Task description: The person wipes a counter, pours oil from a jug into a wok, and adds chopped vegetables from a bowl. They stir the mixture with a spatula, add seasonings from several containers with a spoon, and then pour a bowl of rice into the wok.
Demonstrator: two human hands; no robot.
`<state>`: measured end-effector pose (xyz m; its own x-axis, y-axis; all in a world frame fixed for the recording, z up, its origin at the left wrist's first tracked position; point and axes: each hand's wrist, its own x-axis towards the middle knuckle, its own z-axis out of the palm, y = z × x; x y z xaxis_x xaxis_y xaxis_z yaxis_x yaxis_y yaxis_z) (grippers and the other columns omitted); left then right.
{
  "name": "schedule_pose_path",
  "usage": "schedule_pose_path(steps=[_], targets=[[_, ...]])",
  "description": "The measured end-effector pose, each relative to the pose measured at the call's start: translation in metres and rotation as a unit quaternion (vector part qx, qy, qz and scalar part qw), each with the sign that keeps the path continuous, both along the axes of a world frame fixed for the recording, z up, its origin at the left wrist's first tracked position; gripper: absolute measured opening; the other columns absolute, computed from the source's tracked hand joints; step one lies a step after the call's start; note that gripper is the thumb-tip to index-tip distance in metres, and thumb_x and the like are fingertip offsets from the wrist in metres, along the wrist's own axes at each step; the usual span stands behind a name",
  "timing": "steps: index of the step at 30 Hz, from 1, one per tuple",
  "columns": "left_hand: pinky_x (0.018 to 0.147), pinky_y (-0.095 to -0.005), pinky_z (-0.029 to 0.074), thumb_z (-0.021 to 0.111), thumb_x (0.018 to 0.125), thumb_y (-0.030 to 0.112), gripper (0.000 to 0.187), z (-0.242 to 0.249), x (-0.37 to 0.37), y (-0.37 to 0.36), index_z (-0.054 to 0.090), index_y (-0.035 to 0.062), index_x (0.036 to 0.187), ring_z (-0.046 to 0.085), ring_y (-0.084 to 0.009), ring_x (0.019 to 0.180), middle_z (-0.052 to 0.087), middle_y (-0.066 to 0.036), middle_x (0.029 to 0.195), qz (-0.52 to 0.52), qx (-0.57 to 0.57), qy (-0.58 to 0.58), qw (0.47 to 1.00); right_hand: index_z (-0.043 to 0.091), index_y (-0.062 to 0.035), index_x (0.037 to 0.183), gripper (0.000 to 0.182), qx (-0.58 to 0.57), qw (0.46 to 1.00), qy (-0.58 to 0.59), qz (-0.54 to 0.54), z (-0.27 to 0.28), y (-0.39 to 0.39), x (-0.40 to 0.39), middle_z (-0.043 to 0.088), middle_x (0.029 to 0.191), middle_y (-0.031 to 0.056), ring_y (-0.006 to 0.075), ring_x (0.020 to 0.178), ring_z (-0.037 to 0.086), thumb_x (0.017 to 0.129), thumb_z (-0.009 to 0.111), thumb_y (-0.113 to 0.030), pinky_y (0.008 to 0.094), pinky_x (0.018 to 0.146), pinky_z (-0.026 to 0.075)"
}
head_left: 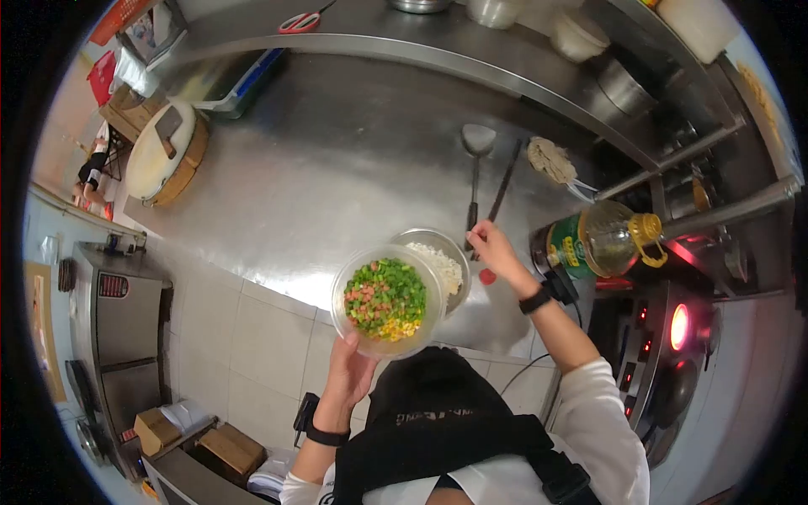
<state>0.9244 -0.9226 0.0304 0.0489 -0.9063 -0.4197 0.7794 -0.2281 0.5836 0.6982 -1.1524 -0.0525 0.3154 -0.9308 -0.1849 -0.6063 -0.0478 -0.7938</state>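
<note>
My left hand (348, 364) grips the near edge of a clear bowl (338, 307) and holds it up over the table's front edge. Inside are chopped green onions (401, 287), diced pink meat (362, 295) and yellow corn (396, 330). Partly hidden behind it, a metal bowl (462, 255) contains white rice (443, 268). My right hand (497, 249) is to the right of the metal bowl, its fingers pinched together beside the black handle of a spatula (475, 181). Whether anything is between those fingertips cannot be made out.
A dark rod (506, 181) lies by the spatula, with a cloth (551, 160) beyond. A large oil bottle (602, 240) stands right, near a glowing stove (665, 337). A round chopping board (160, 151) carries a cleaver (168, 126). A shelf (471, 55) overhangs the table's back.
</note>
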Motion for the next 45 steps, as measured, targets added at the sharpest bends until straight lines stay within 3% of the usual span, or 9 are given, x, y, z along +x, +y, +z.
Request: schedule_pose_path(steps=[3, 7, 11, 13, 21, 27, 36, 42, 45], targets=[[0.101, -0.0415, 0.031, 0.062, 0.074, 0.043, 0.079, -0.004, 0.003, 0.005, 0.025, 0.0045, 0.132, 0.034, -0.0251, 0.122, 0.031, -0.011, 0.134, 0.027, 0.010, -0.003, 1.000, 0.050, 0.0031, 0.088, 0.030, -0.218, 0.949, 0.225, -0.029, -0.077, -0.043, 0.005, 0.056, 0.094, 0.0212, 0.0338, 0.088, 0.054, 0.072, 0.066, -0.017, 0.0383, 0.079, 0.044], [0.101, -0.0412, 0.031, 0.070, 0.067, 0.043, 0.089, 0.007, 0.004, 0.014, 0.025, 0.0020, 0.132, 0.034, -0.0245, 0.122, 0.032, -0.012, 0.133, 0.040, -0.005, 0.004, 0.999, 0.045, 0.0074, 0.098, 0.048, -0.115, 0.928, 0.351, -0.052, -0.101, -0.064, 0.018, 0.056, 0.095, 0.0222, 0.0359, 0.090, 0.055, 0.069, 0.069, -0.022, 0.0405, 0.078, 0.046], [0.099, -0.0401, 0.032, 0.072, 0.065, 0.041, 0.091, 0.013, 0.001, 0.015, 0.025, 0.0011, 0.131, 0.037, -0.0239, 0.119, 0.034, -0.011, 0.131, 0.043, 0.011, -0.057, 0.997, 0.045, 0.0064, 0.095, 0.037, 0.030, 0.977, 0.198, -0.074, -0.106, -0.080, 0.008, 0.058, 0.073, 0.0176, 0.0327, 0.062, 0.059, 0.073, 0.061, -0.018, 0.0409, 0.062, 0.050], [0.098, -0.0395, 0.034, 0.072, 0.067, 0.035, 0.085, 0.013, 0.004, 0.014, 0.026, 0.0001, 0.129, 0.039, -0.0232, 0.117, 0.037, -0.012, 0.127, 0.042, -0.010, -0.054, 0.998, 0.044, 0.0053, 0.094, 0.028, 0.156, 0.972, -0.125, -0.127, -0.050, -0.048, 0.006, 0.055, 0.060, 0.0120, 0.0237, 0.049, 0.057, 0.075, 0.055, -0.012, 0.0335, 0.049, 0.050], [0.098, -0.0455, 0.032, 0.061, 0.075, 0.039, 0.075, 0.008, -0.015, 0.022, 0.026, 0.0056, 0.133, 0.034, -0.0255, 0.122, 0.033, -0.011, 0.133, -0.048, -0.063, -0.142, 0.987, 0.040, -0.0084, 0.113, 0.037, 0.306, 0.895, -0.326, -0.015, 0.098, 0.176, -0.096, 0.055, 0.071, 0.0012, 0.0019, 0.042, 0.040, 0.079, 0.054, -0.009, 0.0166, 0.036, 0.031], [0.098, -0.0447, 0.034, 0.065, 0.073, 0.037, 0.077, 0.000, -0.170, 0.040, 0.027, 0.0045, 0.132, 0.037, -0.0259, 0.120, 0.036, -0.011, 0.130, -0.223, -0.066, -0.083, 0.969, 0.045, -0.0036, 0.108, 0.024, 0.247, 0.893, -0.359, -0.116, 0.099, 0.354, -0.264, 0.050, 0.065, 0.0005, 0.0026, 0.043, 0.041, 0.084, 0.049, -0.009, 0.0180, 0.038, 0.032], [0.097, -0.0424, 0.035, 0.055, 0.083, 0.026, 0.055, 0.030, -0.439, 0.064, 0.032, 0.0049, 0.129, 0.039, -0.0234, 0.119, 0.038, -0.008, 0.129, -0.457, -0.071, -0.014, 0.887, 0.038, -0.0050, 0.117, 0.030, 0.064, 0.780, -0.458, -0.422, 0.092, 0.564, -0.388, 0.052, 0.070, 0.0035, 0.0060, 0.041, 0.042, 0.087, 0.046, -0.008, 0.0193, 0.036, 0.032], [0.093, -0.0377, 0.037, 0.054, 0.086, 0.022, 0.042, -0.008, -0.618, 0.070, 0.040, 0.0094, 0.123, 0.044, -0.0154, 0.110, 0.045, -0.002, 0.121, -0.527, -0.091, -0.055, 0.843, 0.038, -0.0072, 0.123, 0.042, -0.026, 0.719, -0.346, -0.602, 0.102, 0.629, -0.497, 0.054, 0.073, 0.0055, 0.0054, 0.041, 0.041, 0.083, 0.051, -0.004, 0.0190, 0.035, 0.031], [0.092, -0.0375, 0.038, 0.056, 0.085, 0.020, 0.038, -0.014, -0.688, 0.065, 0.044, 0.0098, 0.119, 0.046, -0.0140, 0.107, 0.050, -0.001, 0.115, -0.559, -0.107, -0.088, 0.818, 0.044, -0.0070, 0.123, 0.043, -0.033, 0.749, -0.273, -0.603, 0.122, 0.634, -0.541, 0.058, 0.082, 0.0062, 0.0035, 0.045, 0.042, 0.081, 0.054, -0.005, 0.0173, 0.039, 0.032]])
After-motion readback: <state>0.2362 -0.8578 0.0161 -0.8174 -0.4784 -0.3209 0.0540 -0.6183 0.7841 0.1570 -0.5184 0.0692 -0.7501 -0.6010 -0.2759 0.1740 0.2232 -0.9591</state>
